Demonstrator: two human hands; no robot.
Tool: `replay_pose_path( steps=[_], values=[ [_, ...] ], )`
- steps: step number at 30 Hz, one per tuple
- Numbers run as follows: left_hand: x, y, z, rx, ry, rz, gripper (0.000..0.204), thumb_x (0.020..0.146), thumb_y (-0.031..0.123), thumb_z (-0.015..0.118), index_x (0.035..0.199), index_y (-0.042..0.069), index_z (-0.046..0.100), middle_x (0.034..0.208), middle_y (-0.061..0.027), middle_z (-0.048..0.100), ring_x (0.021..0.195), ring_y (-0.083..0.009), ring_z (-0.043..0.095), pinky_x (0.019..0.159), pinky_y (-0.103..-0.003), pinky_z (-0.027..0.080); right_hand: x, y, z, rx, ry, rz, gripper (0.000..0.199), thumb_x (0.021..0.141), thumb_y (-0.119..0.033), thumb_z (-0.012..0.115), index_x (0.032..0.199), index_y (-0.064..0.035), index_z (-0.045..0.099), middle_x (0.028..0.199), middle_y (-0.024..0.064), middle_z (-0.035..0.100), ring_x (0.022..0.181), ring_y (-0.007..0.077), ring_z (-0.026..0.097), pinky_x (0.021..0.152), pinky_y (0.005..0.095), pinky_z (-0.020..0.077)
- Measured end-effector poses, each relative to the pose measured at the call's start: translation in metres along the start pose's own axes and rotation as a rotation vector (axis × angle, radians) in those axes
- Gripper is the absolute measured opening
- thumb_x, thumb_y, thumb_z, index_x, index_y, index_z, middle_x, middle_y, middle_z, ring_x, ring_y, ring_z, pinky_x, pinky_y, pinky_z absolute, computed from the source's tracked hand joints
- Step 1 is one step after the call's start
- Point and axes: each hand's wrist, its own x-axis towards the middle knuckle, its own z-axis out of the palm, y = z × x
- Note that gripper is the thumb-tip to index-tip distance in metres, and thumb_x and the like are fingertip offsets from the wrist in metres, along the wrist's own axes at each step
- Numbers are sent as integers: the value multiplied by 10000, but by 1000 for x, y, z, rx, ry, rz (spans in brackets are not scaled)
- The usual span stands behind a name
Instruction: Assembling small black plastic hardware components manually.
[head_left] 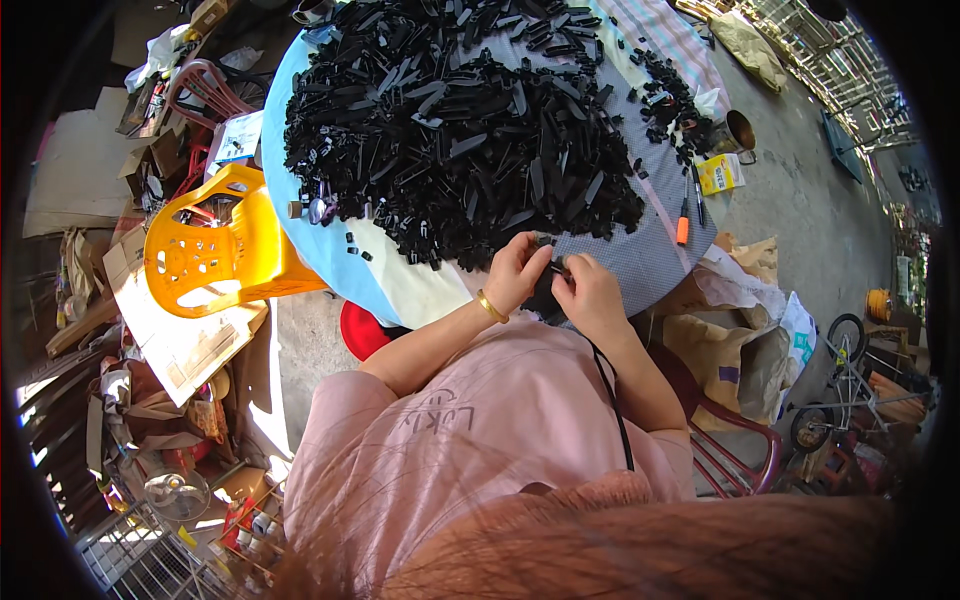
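At the near edge of a round, cloth-covered table [655, 265], my hands meet close together in front of my chest. My left hand [518, 272], with a gold bangle at the wrist, has its fingers pinched on a small black plastic piece [557, 266]. My right hand [592, 294] is closed on the same piece from the other side. Fingers cover most of it, so its exact shape is hidden. Just beyond my hands spreads a big heap of black plastic pieces [465, 145], many of them long, flat and blade-like.
Right on the table lie an orange pen-like tool [683, 228], a yellow box [720, 175] and a metal mug [741, 132]. A yellow plastic chair [258, 240] and a red seat [362, 333] stand left. Brown paper bags [725, 350] and a dark red chair [768, 462] are right.
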Motion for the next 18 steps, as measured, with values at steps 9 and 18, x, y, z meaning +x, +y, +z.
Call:
replay_pose_path(
  steps=[9, 18],
  values=[
    [-9, -13, 1, 18, -59, -57, 187, 828, 134, 571, 938, -3, 510, 673, 39, 473, 606, -21, 403, 508, -180, 347, -13, 2, 0, -53, -272, -217, 119, 734, -83, 547, 703, -5, 462, 693, 139, 479, 620, 312, 514, 549, 394, 433],
    [9, -20, 4, 300, 254, 71, 283, 803, 213, 587, 956, -10, 504, 620, -99, 542, 522, -201, 507, 508, -310, 421, -1, 13, 9, 229, -495, 53, 270, 681, -66, 558, 899, 61, 464, 845, 185, 498, 714, 316, 536, 626, 376, 460]
  ],
)
